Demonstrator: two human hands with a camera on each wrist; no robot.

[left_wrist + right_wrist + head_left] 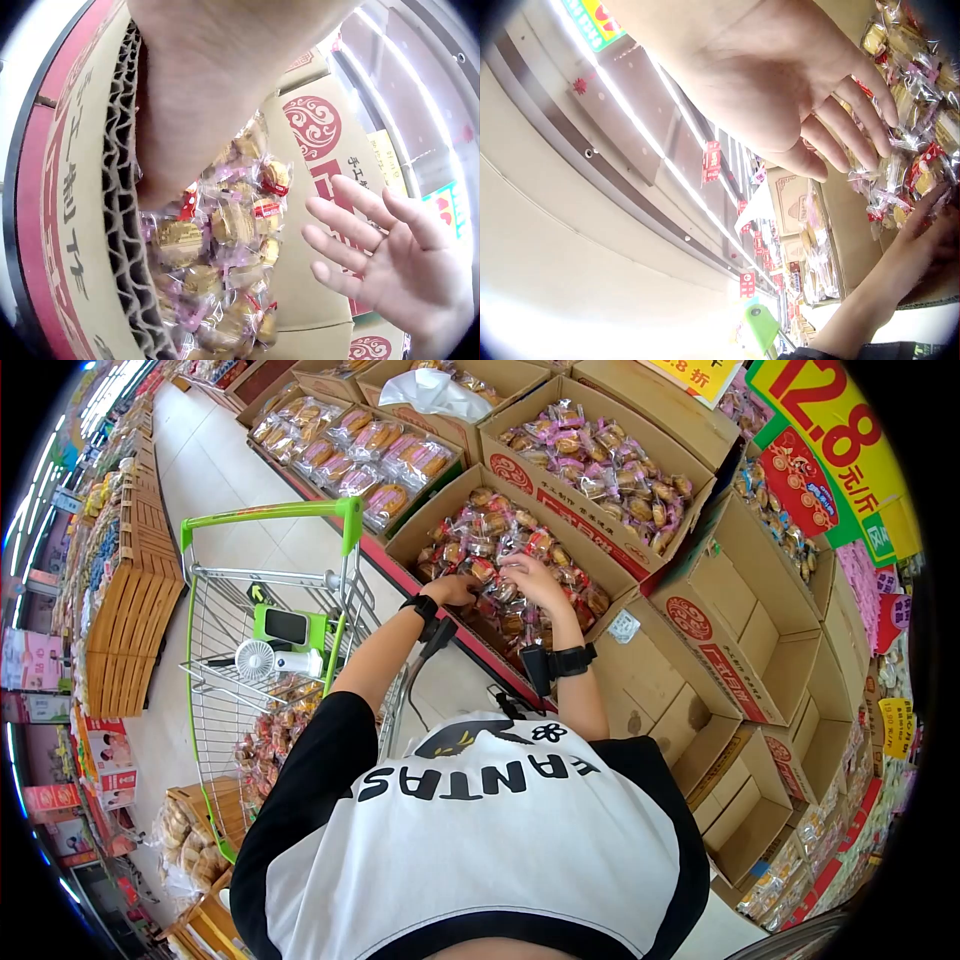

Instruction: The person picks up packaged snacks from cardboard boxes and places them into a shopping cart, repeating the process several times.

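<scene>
Small wrapped pastries (485,525) with clear, red and pink wrappers fill part of a cardboard box (425,530). The left hand (455,592) reaches down inside the box's near side, among packs (232,221); in the left wrist view its fingers are hidden behind the palm (187,112), so any hold cannot be made out. Just above the same packs hovers the right hand (535,582), palm down and empty. Its fingers are spread and relaxed in the right wrist view, where the palm (772,97) shows in full and the left hand (930,232) touches packs at the edge.
Left of the box stands a shopping cart (270,515) holding a small white fan (256,659), a phone (286,625) and wrapped packs (275,745). More pastry boxes (600,470) lie beyond; right are cartons (745,610) with bare insides. A price sign (830,435) hangs upper right.
</scene>
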